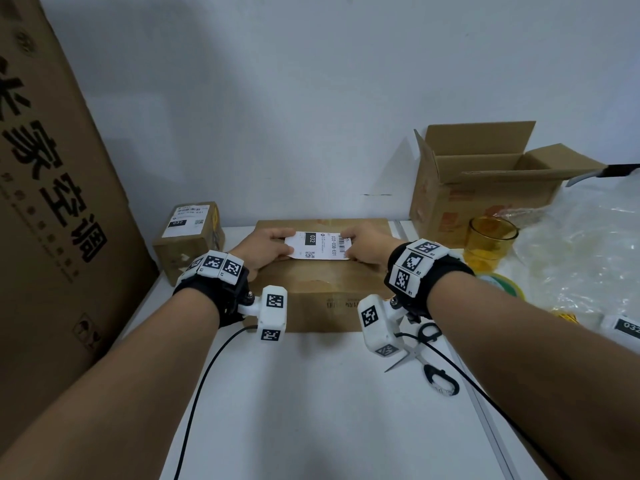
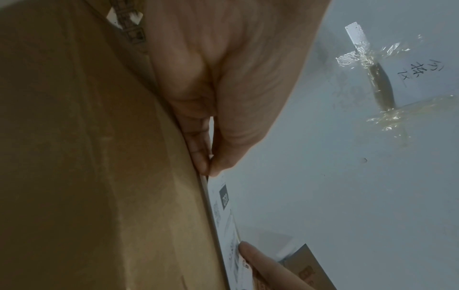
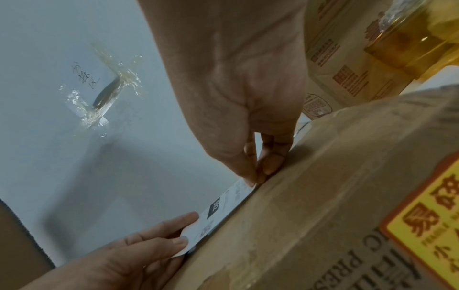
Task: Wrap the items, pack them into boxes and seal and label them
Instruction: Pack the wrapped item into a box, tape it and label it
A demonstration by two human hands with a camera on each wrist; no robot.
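Note:
A closed brown cardboard box [image 1: 322, 289] lies flat on the white table in front of me. Just above its top I hold a white shipping label [image 1: 317, 245] printed "032". My left hand [image 1: 268, 249] pinches the label's left end between thumb and fingers. My right hand [image 1: 363, 247] pinches the right end, by the barcode. The left wrist view shows the left hand [image 2: 223, 98] pinching the label [image 2: 223, 206] against the box [image 2: 99, 176]. In the right wrist view the right hand [image 3: 248, 98] pinches the label [image 3: 223, 208] at the box [image 3: 323, 196] top.
A small labelled box [image 1: 188, 233] stands at the back left beside a tall carton [image 1: 52, 202]. At the back right is an open carton [image 1: 485, 181], with an amber glass [image 1: 491, 240], a tape roll [image 1: 502, 282] and plastic wrap [image 1: 588, 254]. Scissors [image 1: 426, 355] lie under my right wrist.

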